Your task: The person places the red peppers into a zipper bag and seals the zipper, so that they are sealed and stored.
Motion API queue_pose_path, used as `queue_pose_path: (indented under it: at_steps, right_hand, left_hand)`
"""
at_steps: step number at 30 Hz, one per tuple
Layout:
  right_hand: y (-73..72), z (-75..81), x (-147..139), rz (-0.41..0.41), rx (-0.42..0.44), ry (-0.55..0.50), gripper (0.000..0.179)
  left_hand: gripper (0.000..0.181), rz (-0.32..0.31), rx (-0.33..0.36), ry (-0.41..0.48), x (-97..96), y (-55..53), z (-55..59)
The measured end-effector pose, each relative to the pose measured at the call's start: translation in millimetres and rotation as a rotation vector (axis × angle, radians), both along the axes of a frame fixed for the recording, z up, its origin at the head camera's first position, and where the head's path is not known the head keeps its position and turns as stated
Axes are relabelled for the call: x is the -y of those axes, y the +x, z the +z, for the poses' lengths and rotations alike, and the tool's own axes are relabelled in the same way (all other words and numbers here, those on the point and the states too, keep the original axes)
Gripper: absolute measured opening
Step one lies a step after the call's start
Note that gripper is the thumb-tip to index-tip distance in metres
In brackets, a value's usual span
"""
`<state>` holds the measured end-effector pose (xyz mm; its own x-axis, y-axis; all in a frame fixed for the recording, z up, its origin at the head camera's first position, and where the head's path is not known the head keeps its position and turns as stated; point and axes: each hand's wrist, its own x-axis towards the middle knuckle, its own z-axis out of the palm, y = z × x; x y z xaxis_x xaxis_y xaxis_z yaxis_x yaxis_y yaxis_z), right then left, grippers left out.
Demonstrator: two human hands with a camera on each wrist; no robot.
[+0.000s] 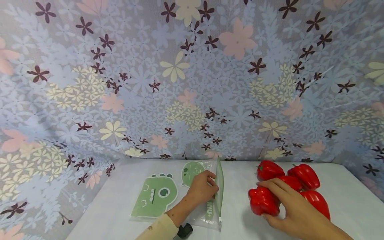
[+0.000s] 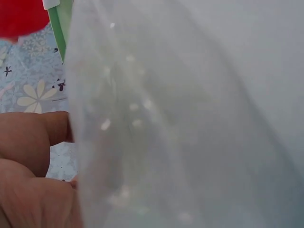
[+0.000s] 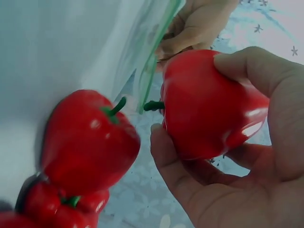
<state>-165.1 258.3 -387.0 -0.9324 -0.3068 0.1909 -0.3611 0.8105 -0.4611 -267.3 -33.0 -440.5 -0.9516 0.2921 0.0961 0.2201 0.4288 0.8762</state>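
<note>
My left hand [image 1: 201, 189] pinches the open edge of a clear zip bag [image 1: 156, 200] printed with green cartoon monsters. The bag lies on the white table, its green-edged mouth [image 1: 220, 186] standing up at the right. In the left wrist view the clear plastic [image 2: 156, 133] fills most of the picture beside my curled fingers [image 2: 28, 147]. My right hand [image 1: 295, 210] grips a red bell pepper [image 3: 209, 104], with thumb and fingers on opposite sides of it. That pepper is right of the bag, apart from it, its green stem showing in the right wrist view.
Several more red bell peppers [image 1: 304, 176] cluster around and behind my right hand on the white table [image 1: 234, 216]. A flowered cloth [image 1: 192, 83] hangs behind the table and down its left side. A black object [image 1: 185, 230] shows at my left wrist.
</note>
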Motion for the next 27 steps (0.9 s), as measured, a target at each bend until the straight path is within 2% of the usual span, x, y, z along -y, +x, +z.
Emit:
queue_pose_path:
  at_steps: [6, 18, 23, 27]
  right_hand:
    - [-18.6, 5.7, 21, 0.033, -0.178, -0.042, 0.086]
    - [-50.9, 9.5, 55, 0.041, -0.18, -0.077, 0.077]
    - [-66.6, 0.8, 65, 0.028, -0.196, -0.156, 0.076]
    - [-70.9, -10.1, 75, 0.02, -0.242, -0.189, 0.075]
  left_hand:
    - [0.036, -0.008, -0.004, 0.01, 1.2, 0.1, -0.7]
    - [0.034, -0.008, -0.01, -0.012, 2.4, -2.5, 0.7]
    - [0.031, -0.002, -0.013, -0.019, 3.1, -2.1, 0.7]
    - [0.031, -0.004, -0.028, -0.013, 1.8, -3.3, 0.6]
